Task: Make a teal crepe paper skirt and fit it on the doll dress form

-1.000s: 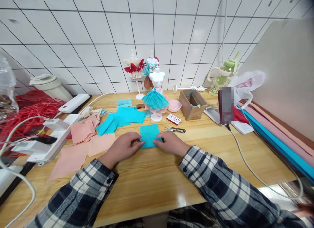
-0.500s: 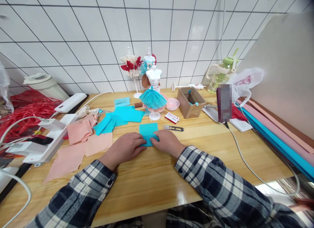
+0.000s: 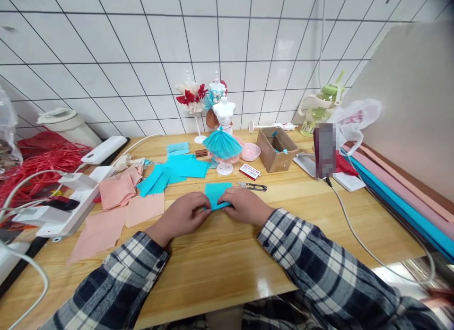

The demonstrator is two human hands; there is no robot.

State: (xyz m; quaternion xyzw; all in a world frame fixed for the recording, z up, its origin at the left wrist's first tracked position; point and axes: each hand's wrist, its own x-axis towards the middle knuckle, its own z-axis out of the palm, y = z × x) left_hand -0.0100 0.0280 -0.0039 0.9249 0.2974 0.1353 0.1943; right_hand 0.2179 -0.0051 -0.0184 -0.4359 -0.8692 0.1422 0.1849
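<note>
Left hand [image 3: 181, 214], thumb closed to fingers, pinches the near left corner of a blue sheet [image 3: 215, 192]. Right hand [image 3: 245, 205], fingers curled in, grips its folded near edge, down on the wooden table [image 3: 213, 264]! Snips [image 3: 257, 186] just beyond; a blue-skirted mannequin [image 3: 224, 111] behind; pink pieces [image 3: 145, 210] to the left.

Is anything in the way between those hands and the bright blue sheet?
Nothing visible: the left hand and right hand both touch the thin bright blue sheet. Black-handled metal snips lie beyond, not between.
</note>
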